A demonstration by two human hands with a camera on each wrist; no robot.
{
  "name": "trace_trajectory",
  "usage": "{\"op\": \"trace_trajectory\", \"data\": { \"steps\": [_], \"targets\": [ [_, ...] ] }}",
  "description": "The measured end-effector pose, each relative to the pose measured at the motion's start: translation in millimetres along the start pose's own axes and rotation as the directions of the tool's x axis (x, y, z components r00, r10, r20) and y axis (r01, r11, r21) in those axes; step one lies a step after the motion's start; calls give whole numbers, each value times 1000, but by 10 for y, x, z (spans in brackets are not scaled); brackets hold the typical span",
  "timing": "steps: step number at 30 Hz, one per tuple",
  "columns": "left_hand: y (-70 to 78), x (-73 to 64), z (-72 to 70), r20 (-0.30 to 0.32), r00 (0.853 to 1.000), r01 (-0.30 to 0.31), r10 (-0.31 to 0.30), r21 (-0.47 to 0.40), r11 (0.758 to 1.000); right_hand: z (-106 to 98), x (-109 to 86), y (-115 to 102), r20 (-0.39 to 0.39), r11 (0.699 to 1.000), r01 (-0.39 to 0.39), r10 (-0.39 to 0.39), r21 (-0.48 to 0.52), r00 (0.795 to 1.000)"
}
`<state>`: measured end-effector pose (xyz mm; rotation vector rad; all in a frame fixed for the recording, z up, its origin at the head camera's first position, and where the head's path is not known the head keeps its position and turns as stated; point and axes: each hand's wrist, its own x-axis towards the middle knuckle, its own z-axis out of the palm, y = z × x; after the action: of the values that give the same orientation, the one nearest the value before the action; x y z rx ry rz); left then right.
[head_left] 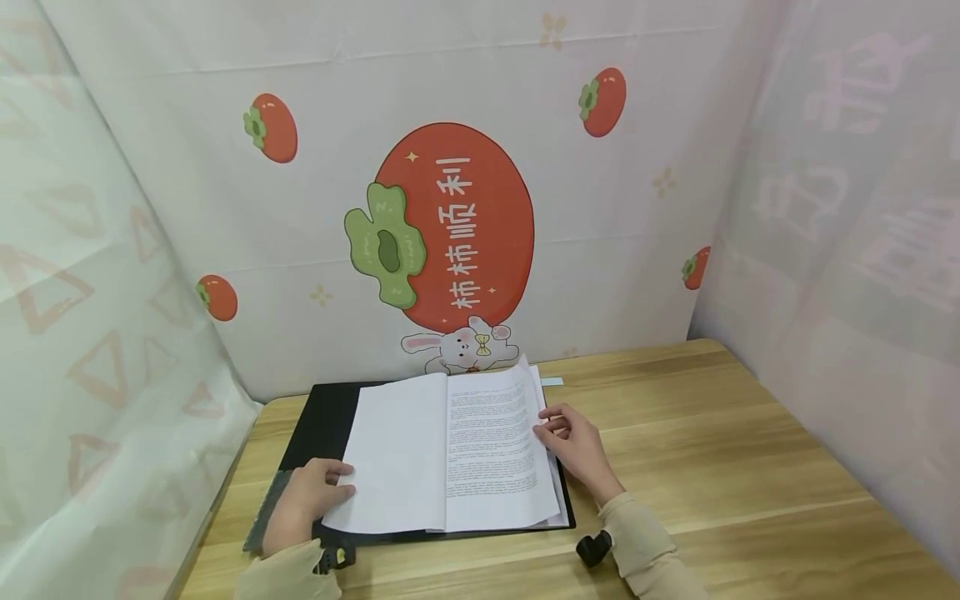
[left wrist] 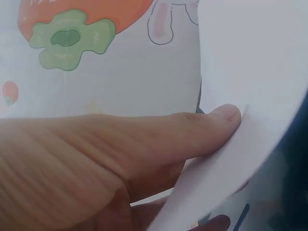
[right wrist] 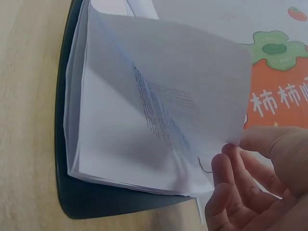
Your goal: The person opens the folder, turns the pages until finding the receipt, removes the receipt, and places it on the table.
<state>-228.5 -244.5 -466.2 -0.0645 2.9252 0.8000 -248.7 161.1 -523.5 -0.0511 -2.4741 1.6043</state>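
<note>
A stack of printed sheets lies spread like a book on a black folder. On its left side is a blank white page; the printed page on the right carries dense lines of text. My left hand grips the left pages at their outer edge, thumb on top and fingers underneath. With thumb and fingertips, my right hand pinches the edge of a sheet, which curves up off the stack in the right wrist view. More sheets lie under it.
The folder sits on a wood-grain table. A pale blue tab sticks out past the pages' top right. Behind the table hangs a white backdrop with printed persimmons, and curtains stand at both sides.
</note>
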Motion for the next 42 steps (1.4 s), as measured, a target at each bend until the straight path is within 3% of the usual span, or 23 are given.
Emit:
{"op": "trace_trajectory", "data": {
  "steps": [8, 16, 32, 42],
  "targets": [
    [-58, 41, 115, -4, 1000, 6, -6, 6, 1000, 8, -17, 24, 17, 1000, -28, 28, -10, 999],
    [-96, 49, 219, 19, 997, 77, -77, -7, 997, -2, -3, 56, 17, 999, -45, 45, -21, 999],
    [-176, 81, 220, 78, 988, 139, -133, -79, 987, -3, 23, 62, 30, 998, -37, 39, -50, 999],
    [-104, 26, 193, 115, 983, 150, -146, -31, 988, -14, -3, 86, 29, 999, -42, 42, -15, 999]
  ]
}}
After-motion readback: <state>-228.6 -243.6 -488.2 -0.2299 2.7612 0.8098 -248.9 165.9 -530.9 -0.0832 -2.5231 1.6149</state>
